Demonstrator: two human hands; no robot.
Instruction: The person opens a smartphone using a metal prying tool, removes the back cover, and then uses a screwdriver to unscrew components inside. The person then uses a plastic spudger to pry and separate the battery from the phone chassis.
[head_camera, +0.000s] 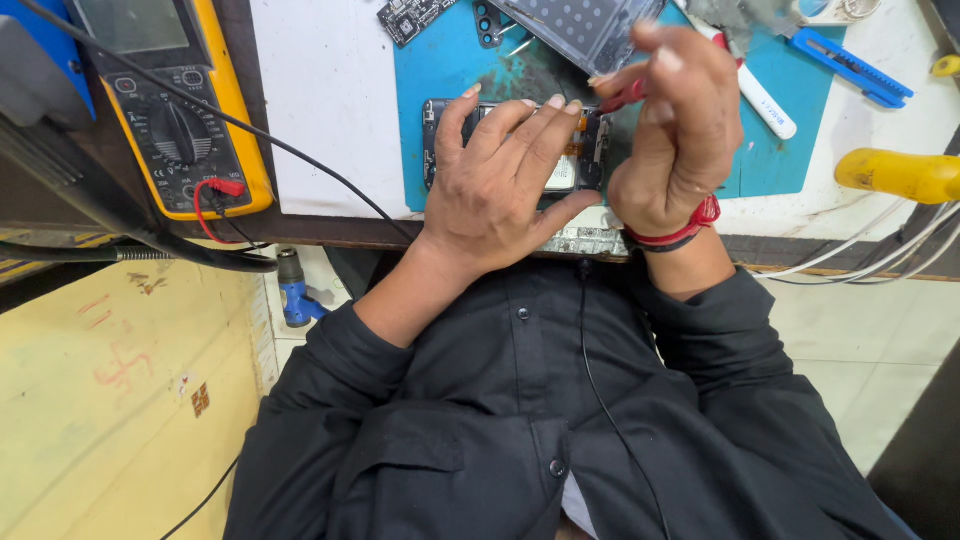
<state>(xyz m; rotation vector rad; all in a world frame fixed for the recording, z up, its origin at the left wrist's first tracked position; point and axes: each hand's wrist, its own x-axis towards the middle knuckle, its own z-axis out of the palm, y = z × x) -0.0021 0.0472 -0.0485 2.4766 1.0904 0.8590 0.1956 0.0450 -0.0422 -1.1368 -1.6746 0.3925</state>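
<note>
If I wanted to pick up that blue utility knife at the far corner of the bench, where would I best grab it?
Probably by the middle of its long handle. The blue utility knife lies flat on the white bench, slanting, apart from the white pen and the right hand. Come from above and pinch across its narrow width, where both long sides are free. Which end carries the blade is too small to tell.

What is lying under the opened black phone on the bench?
Under the opened black phone lies a teal work mat. The left hand covers most of the phone, hiding the mat directly beneath.
</note>
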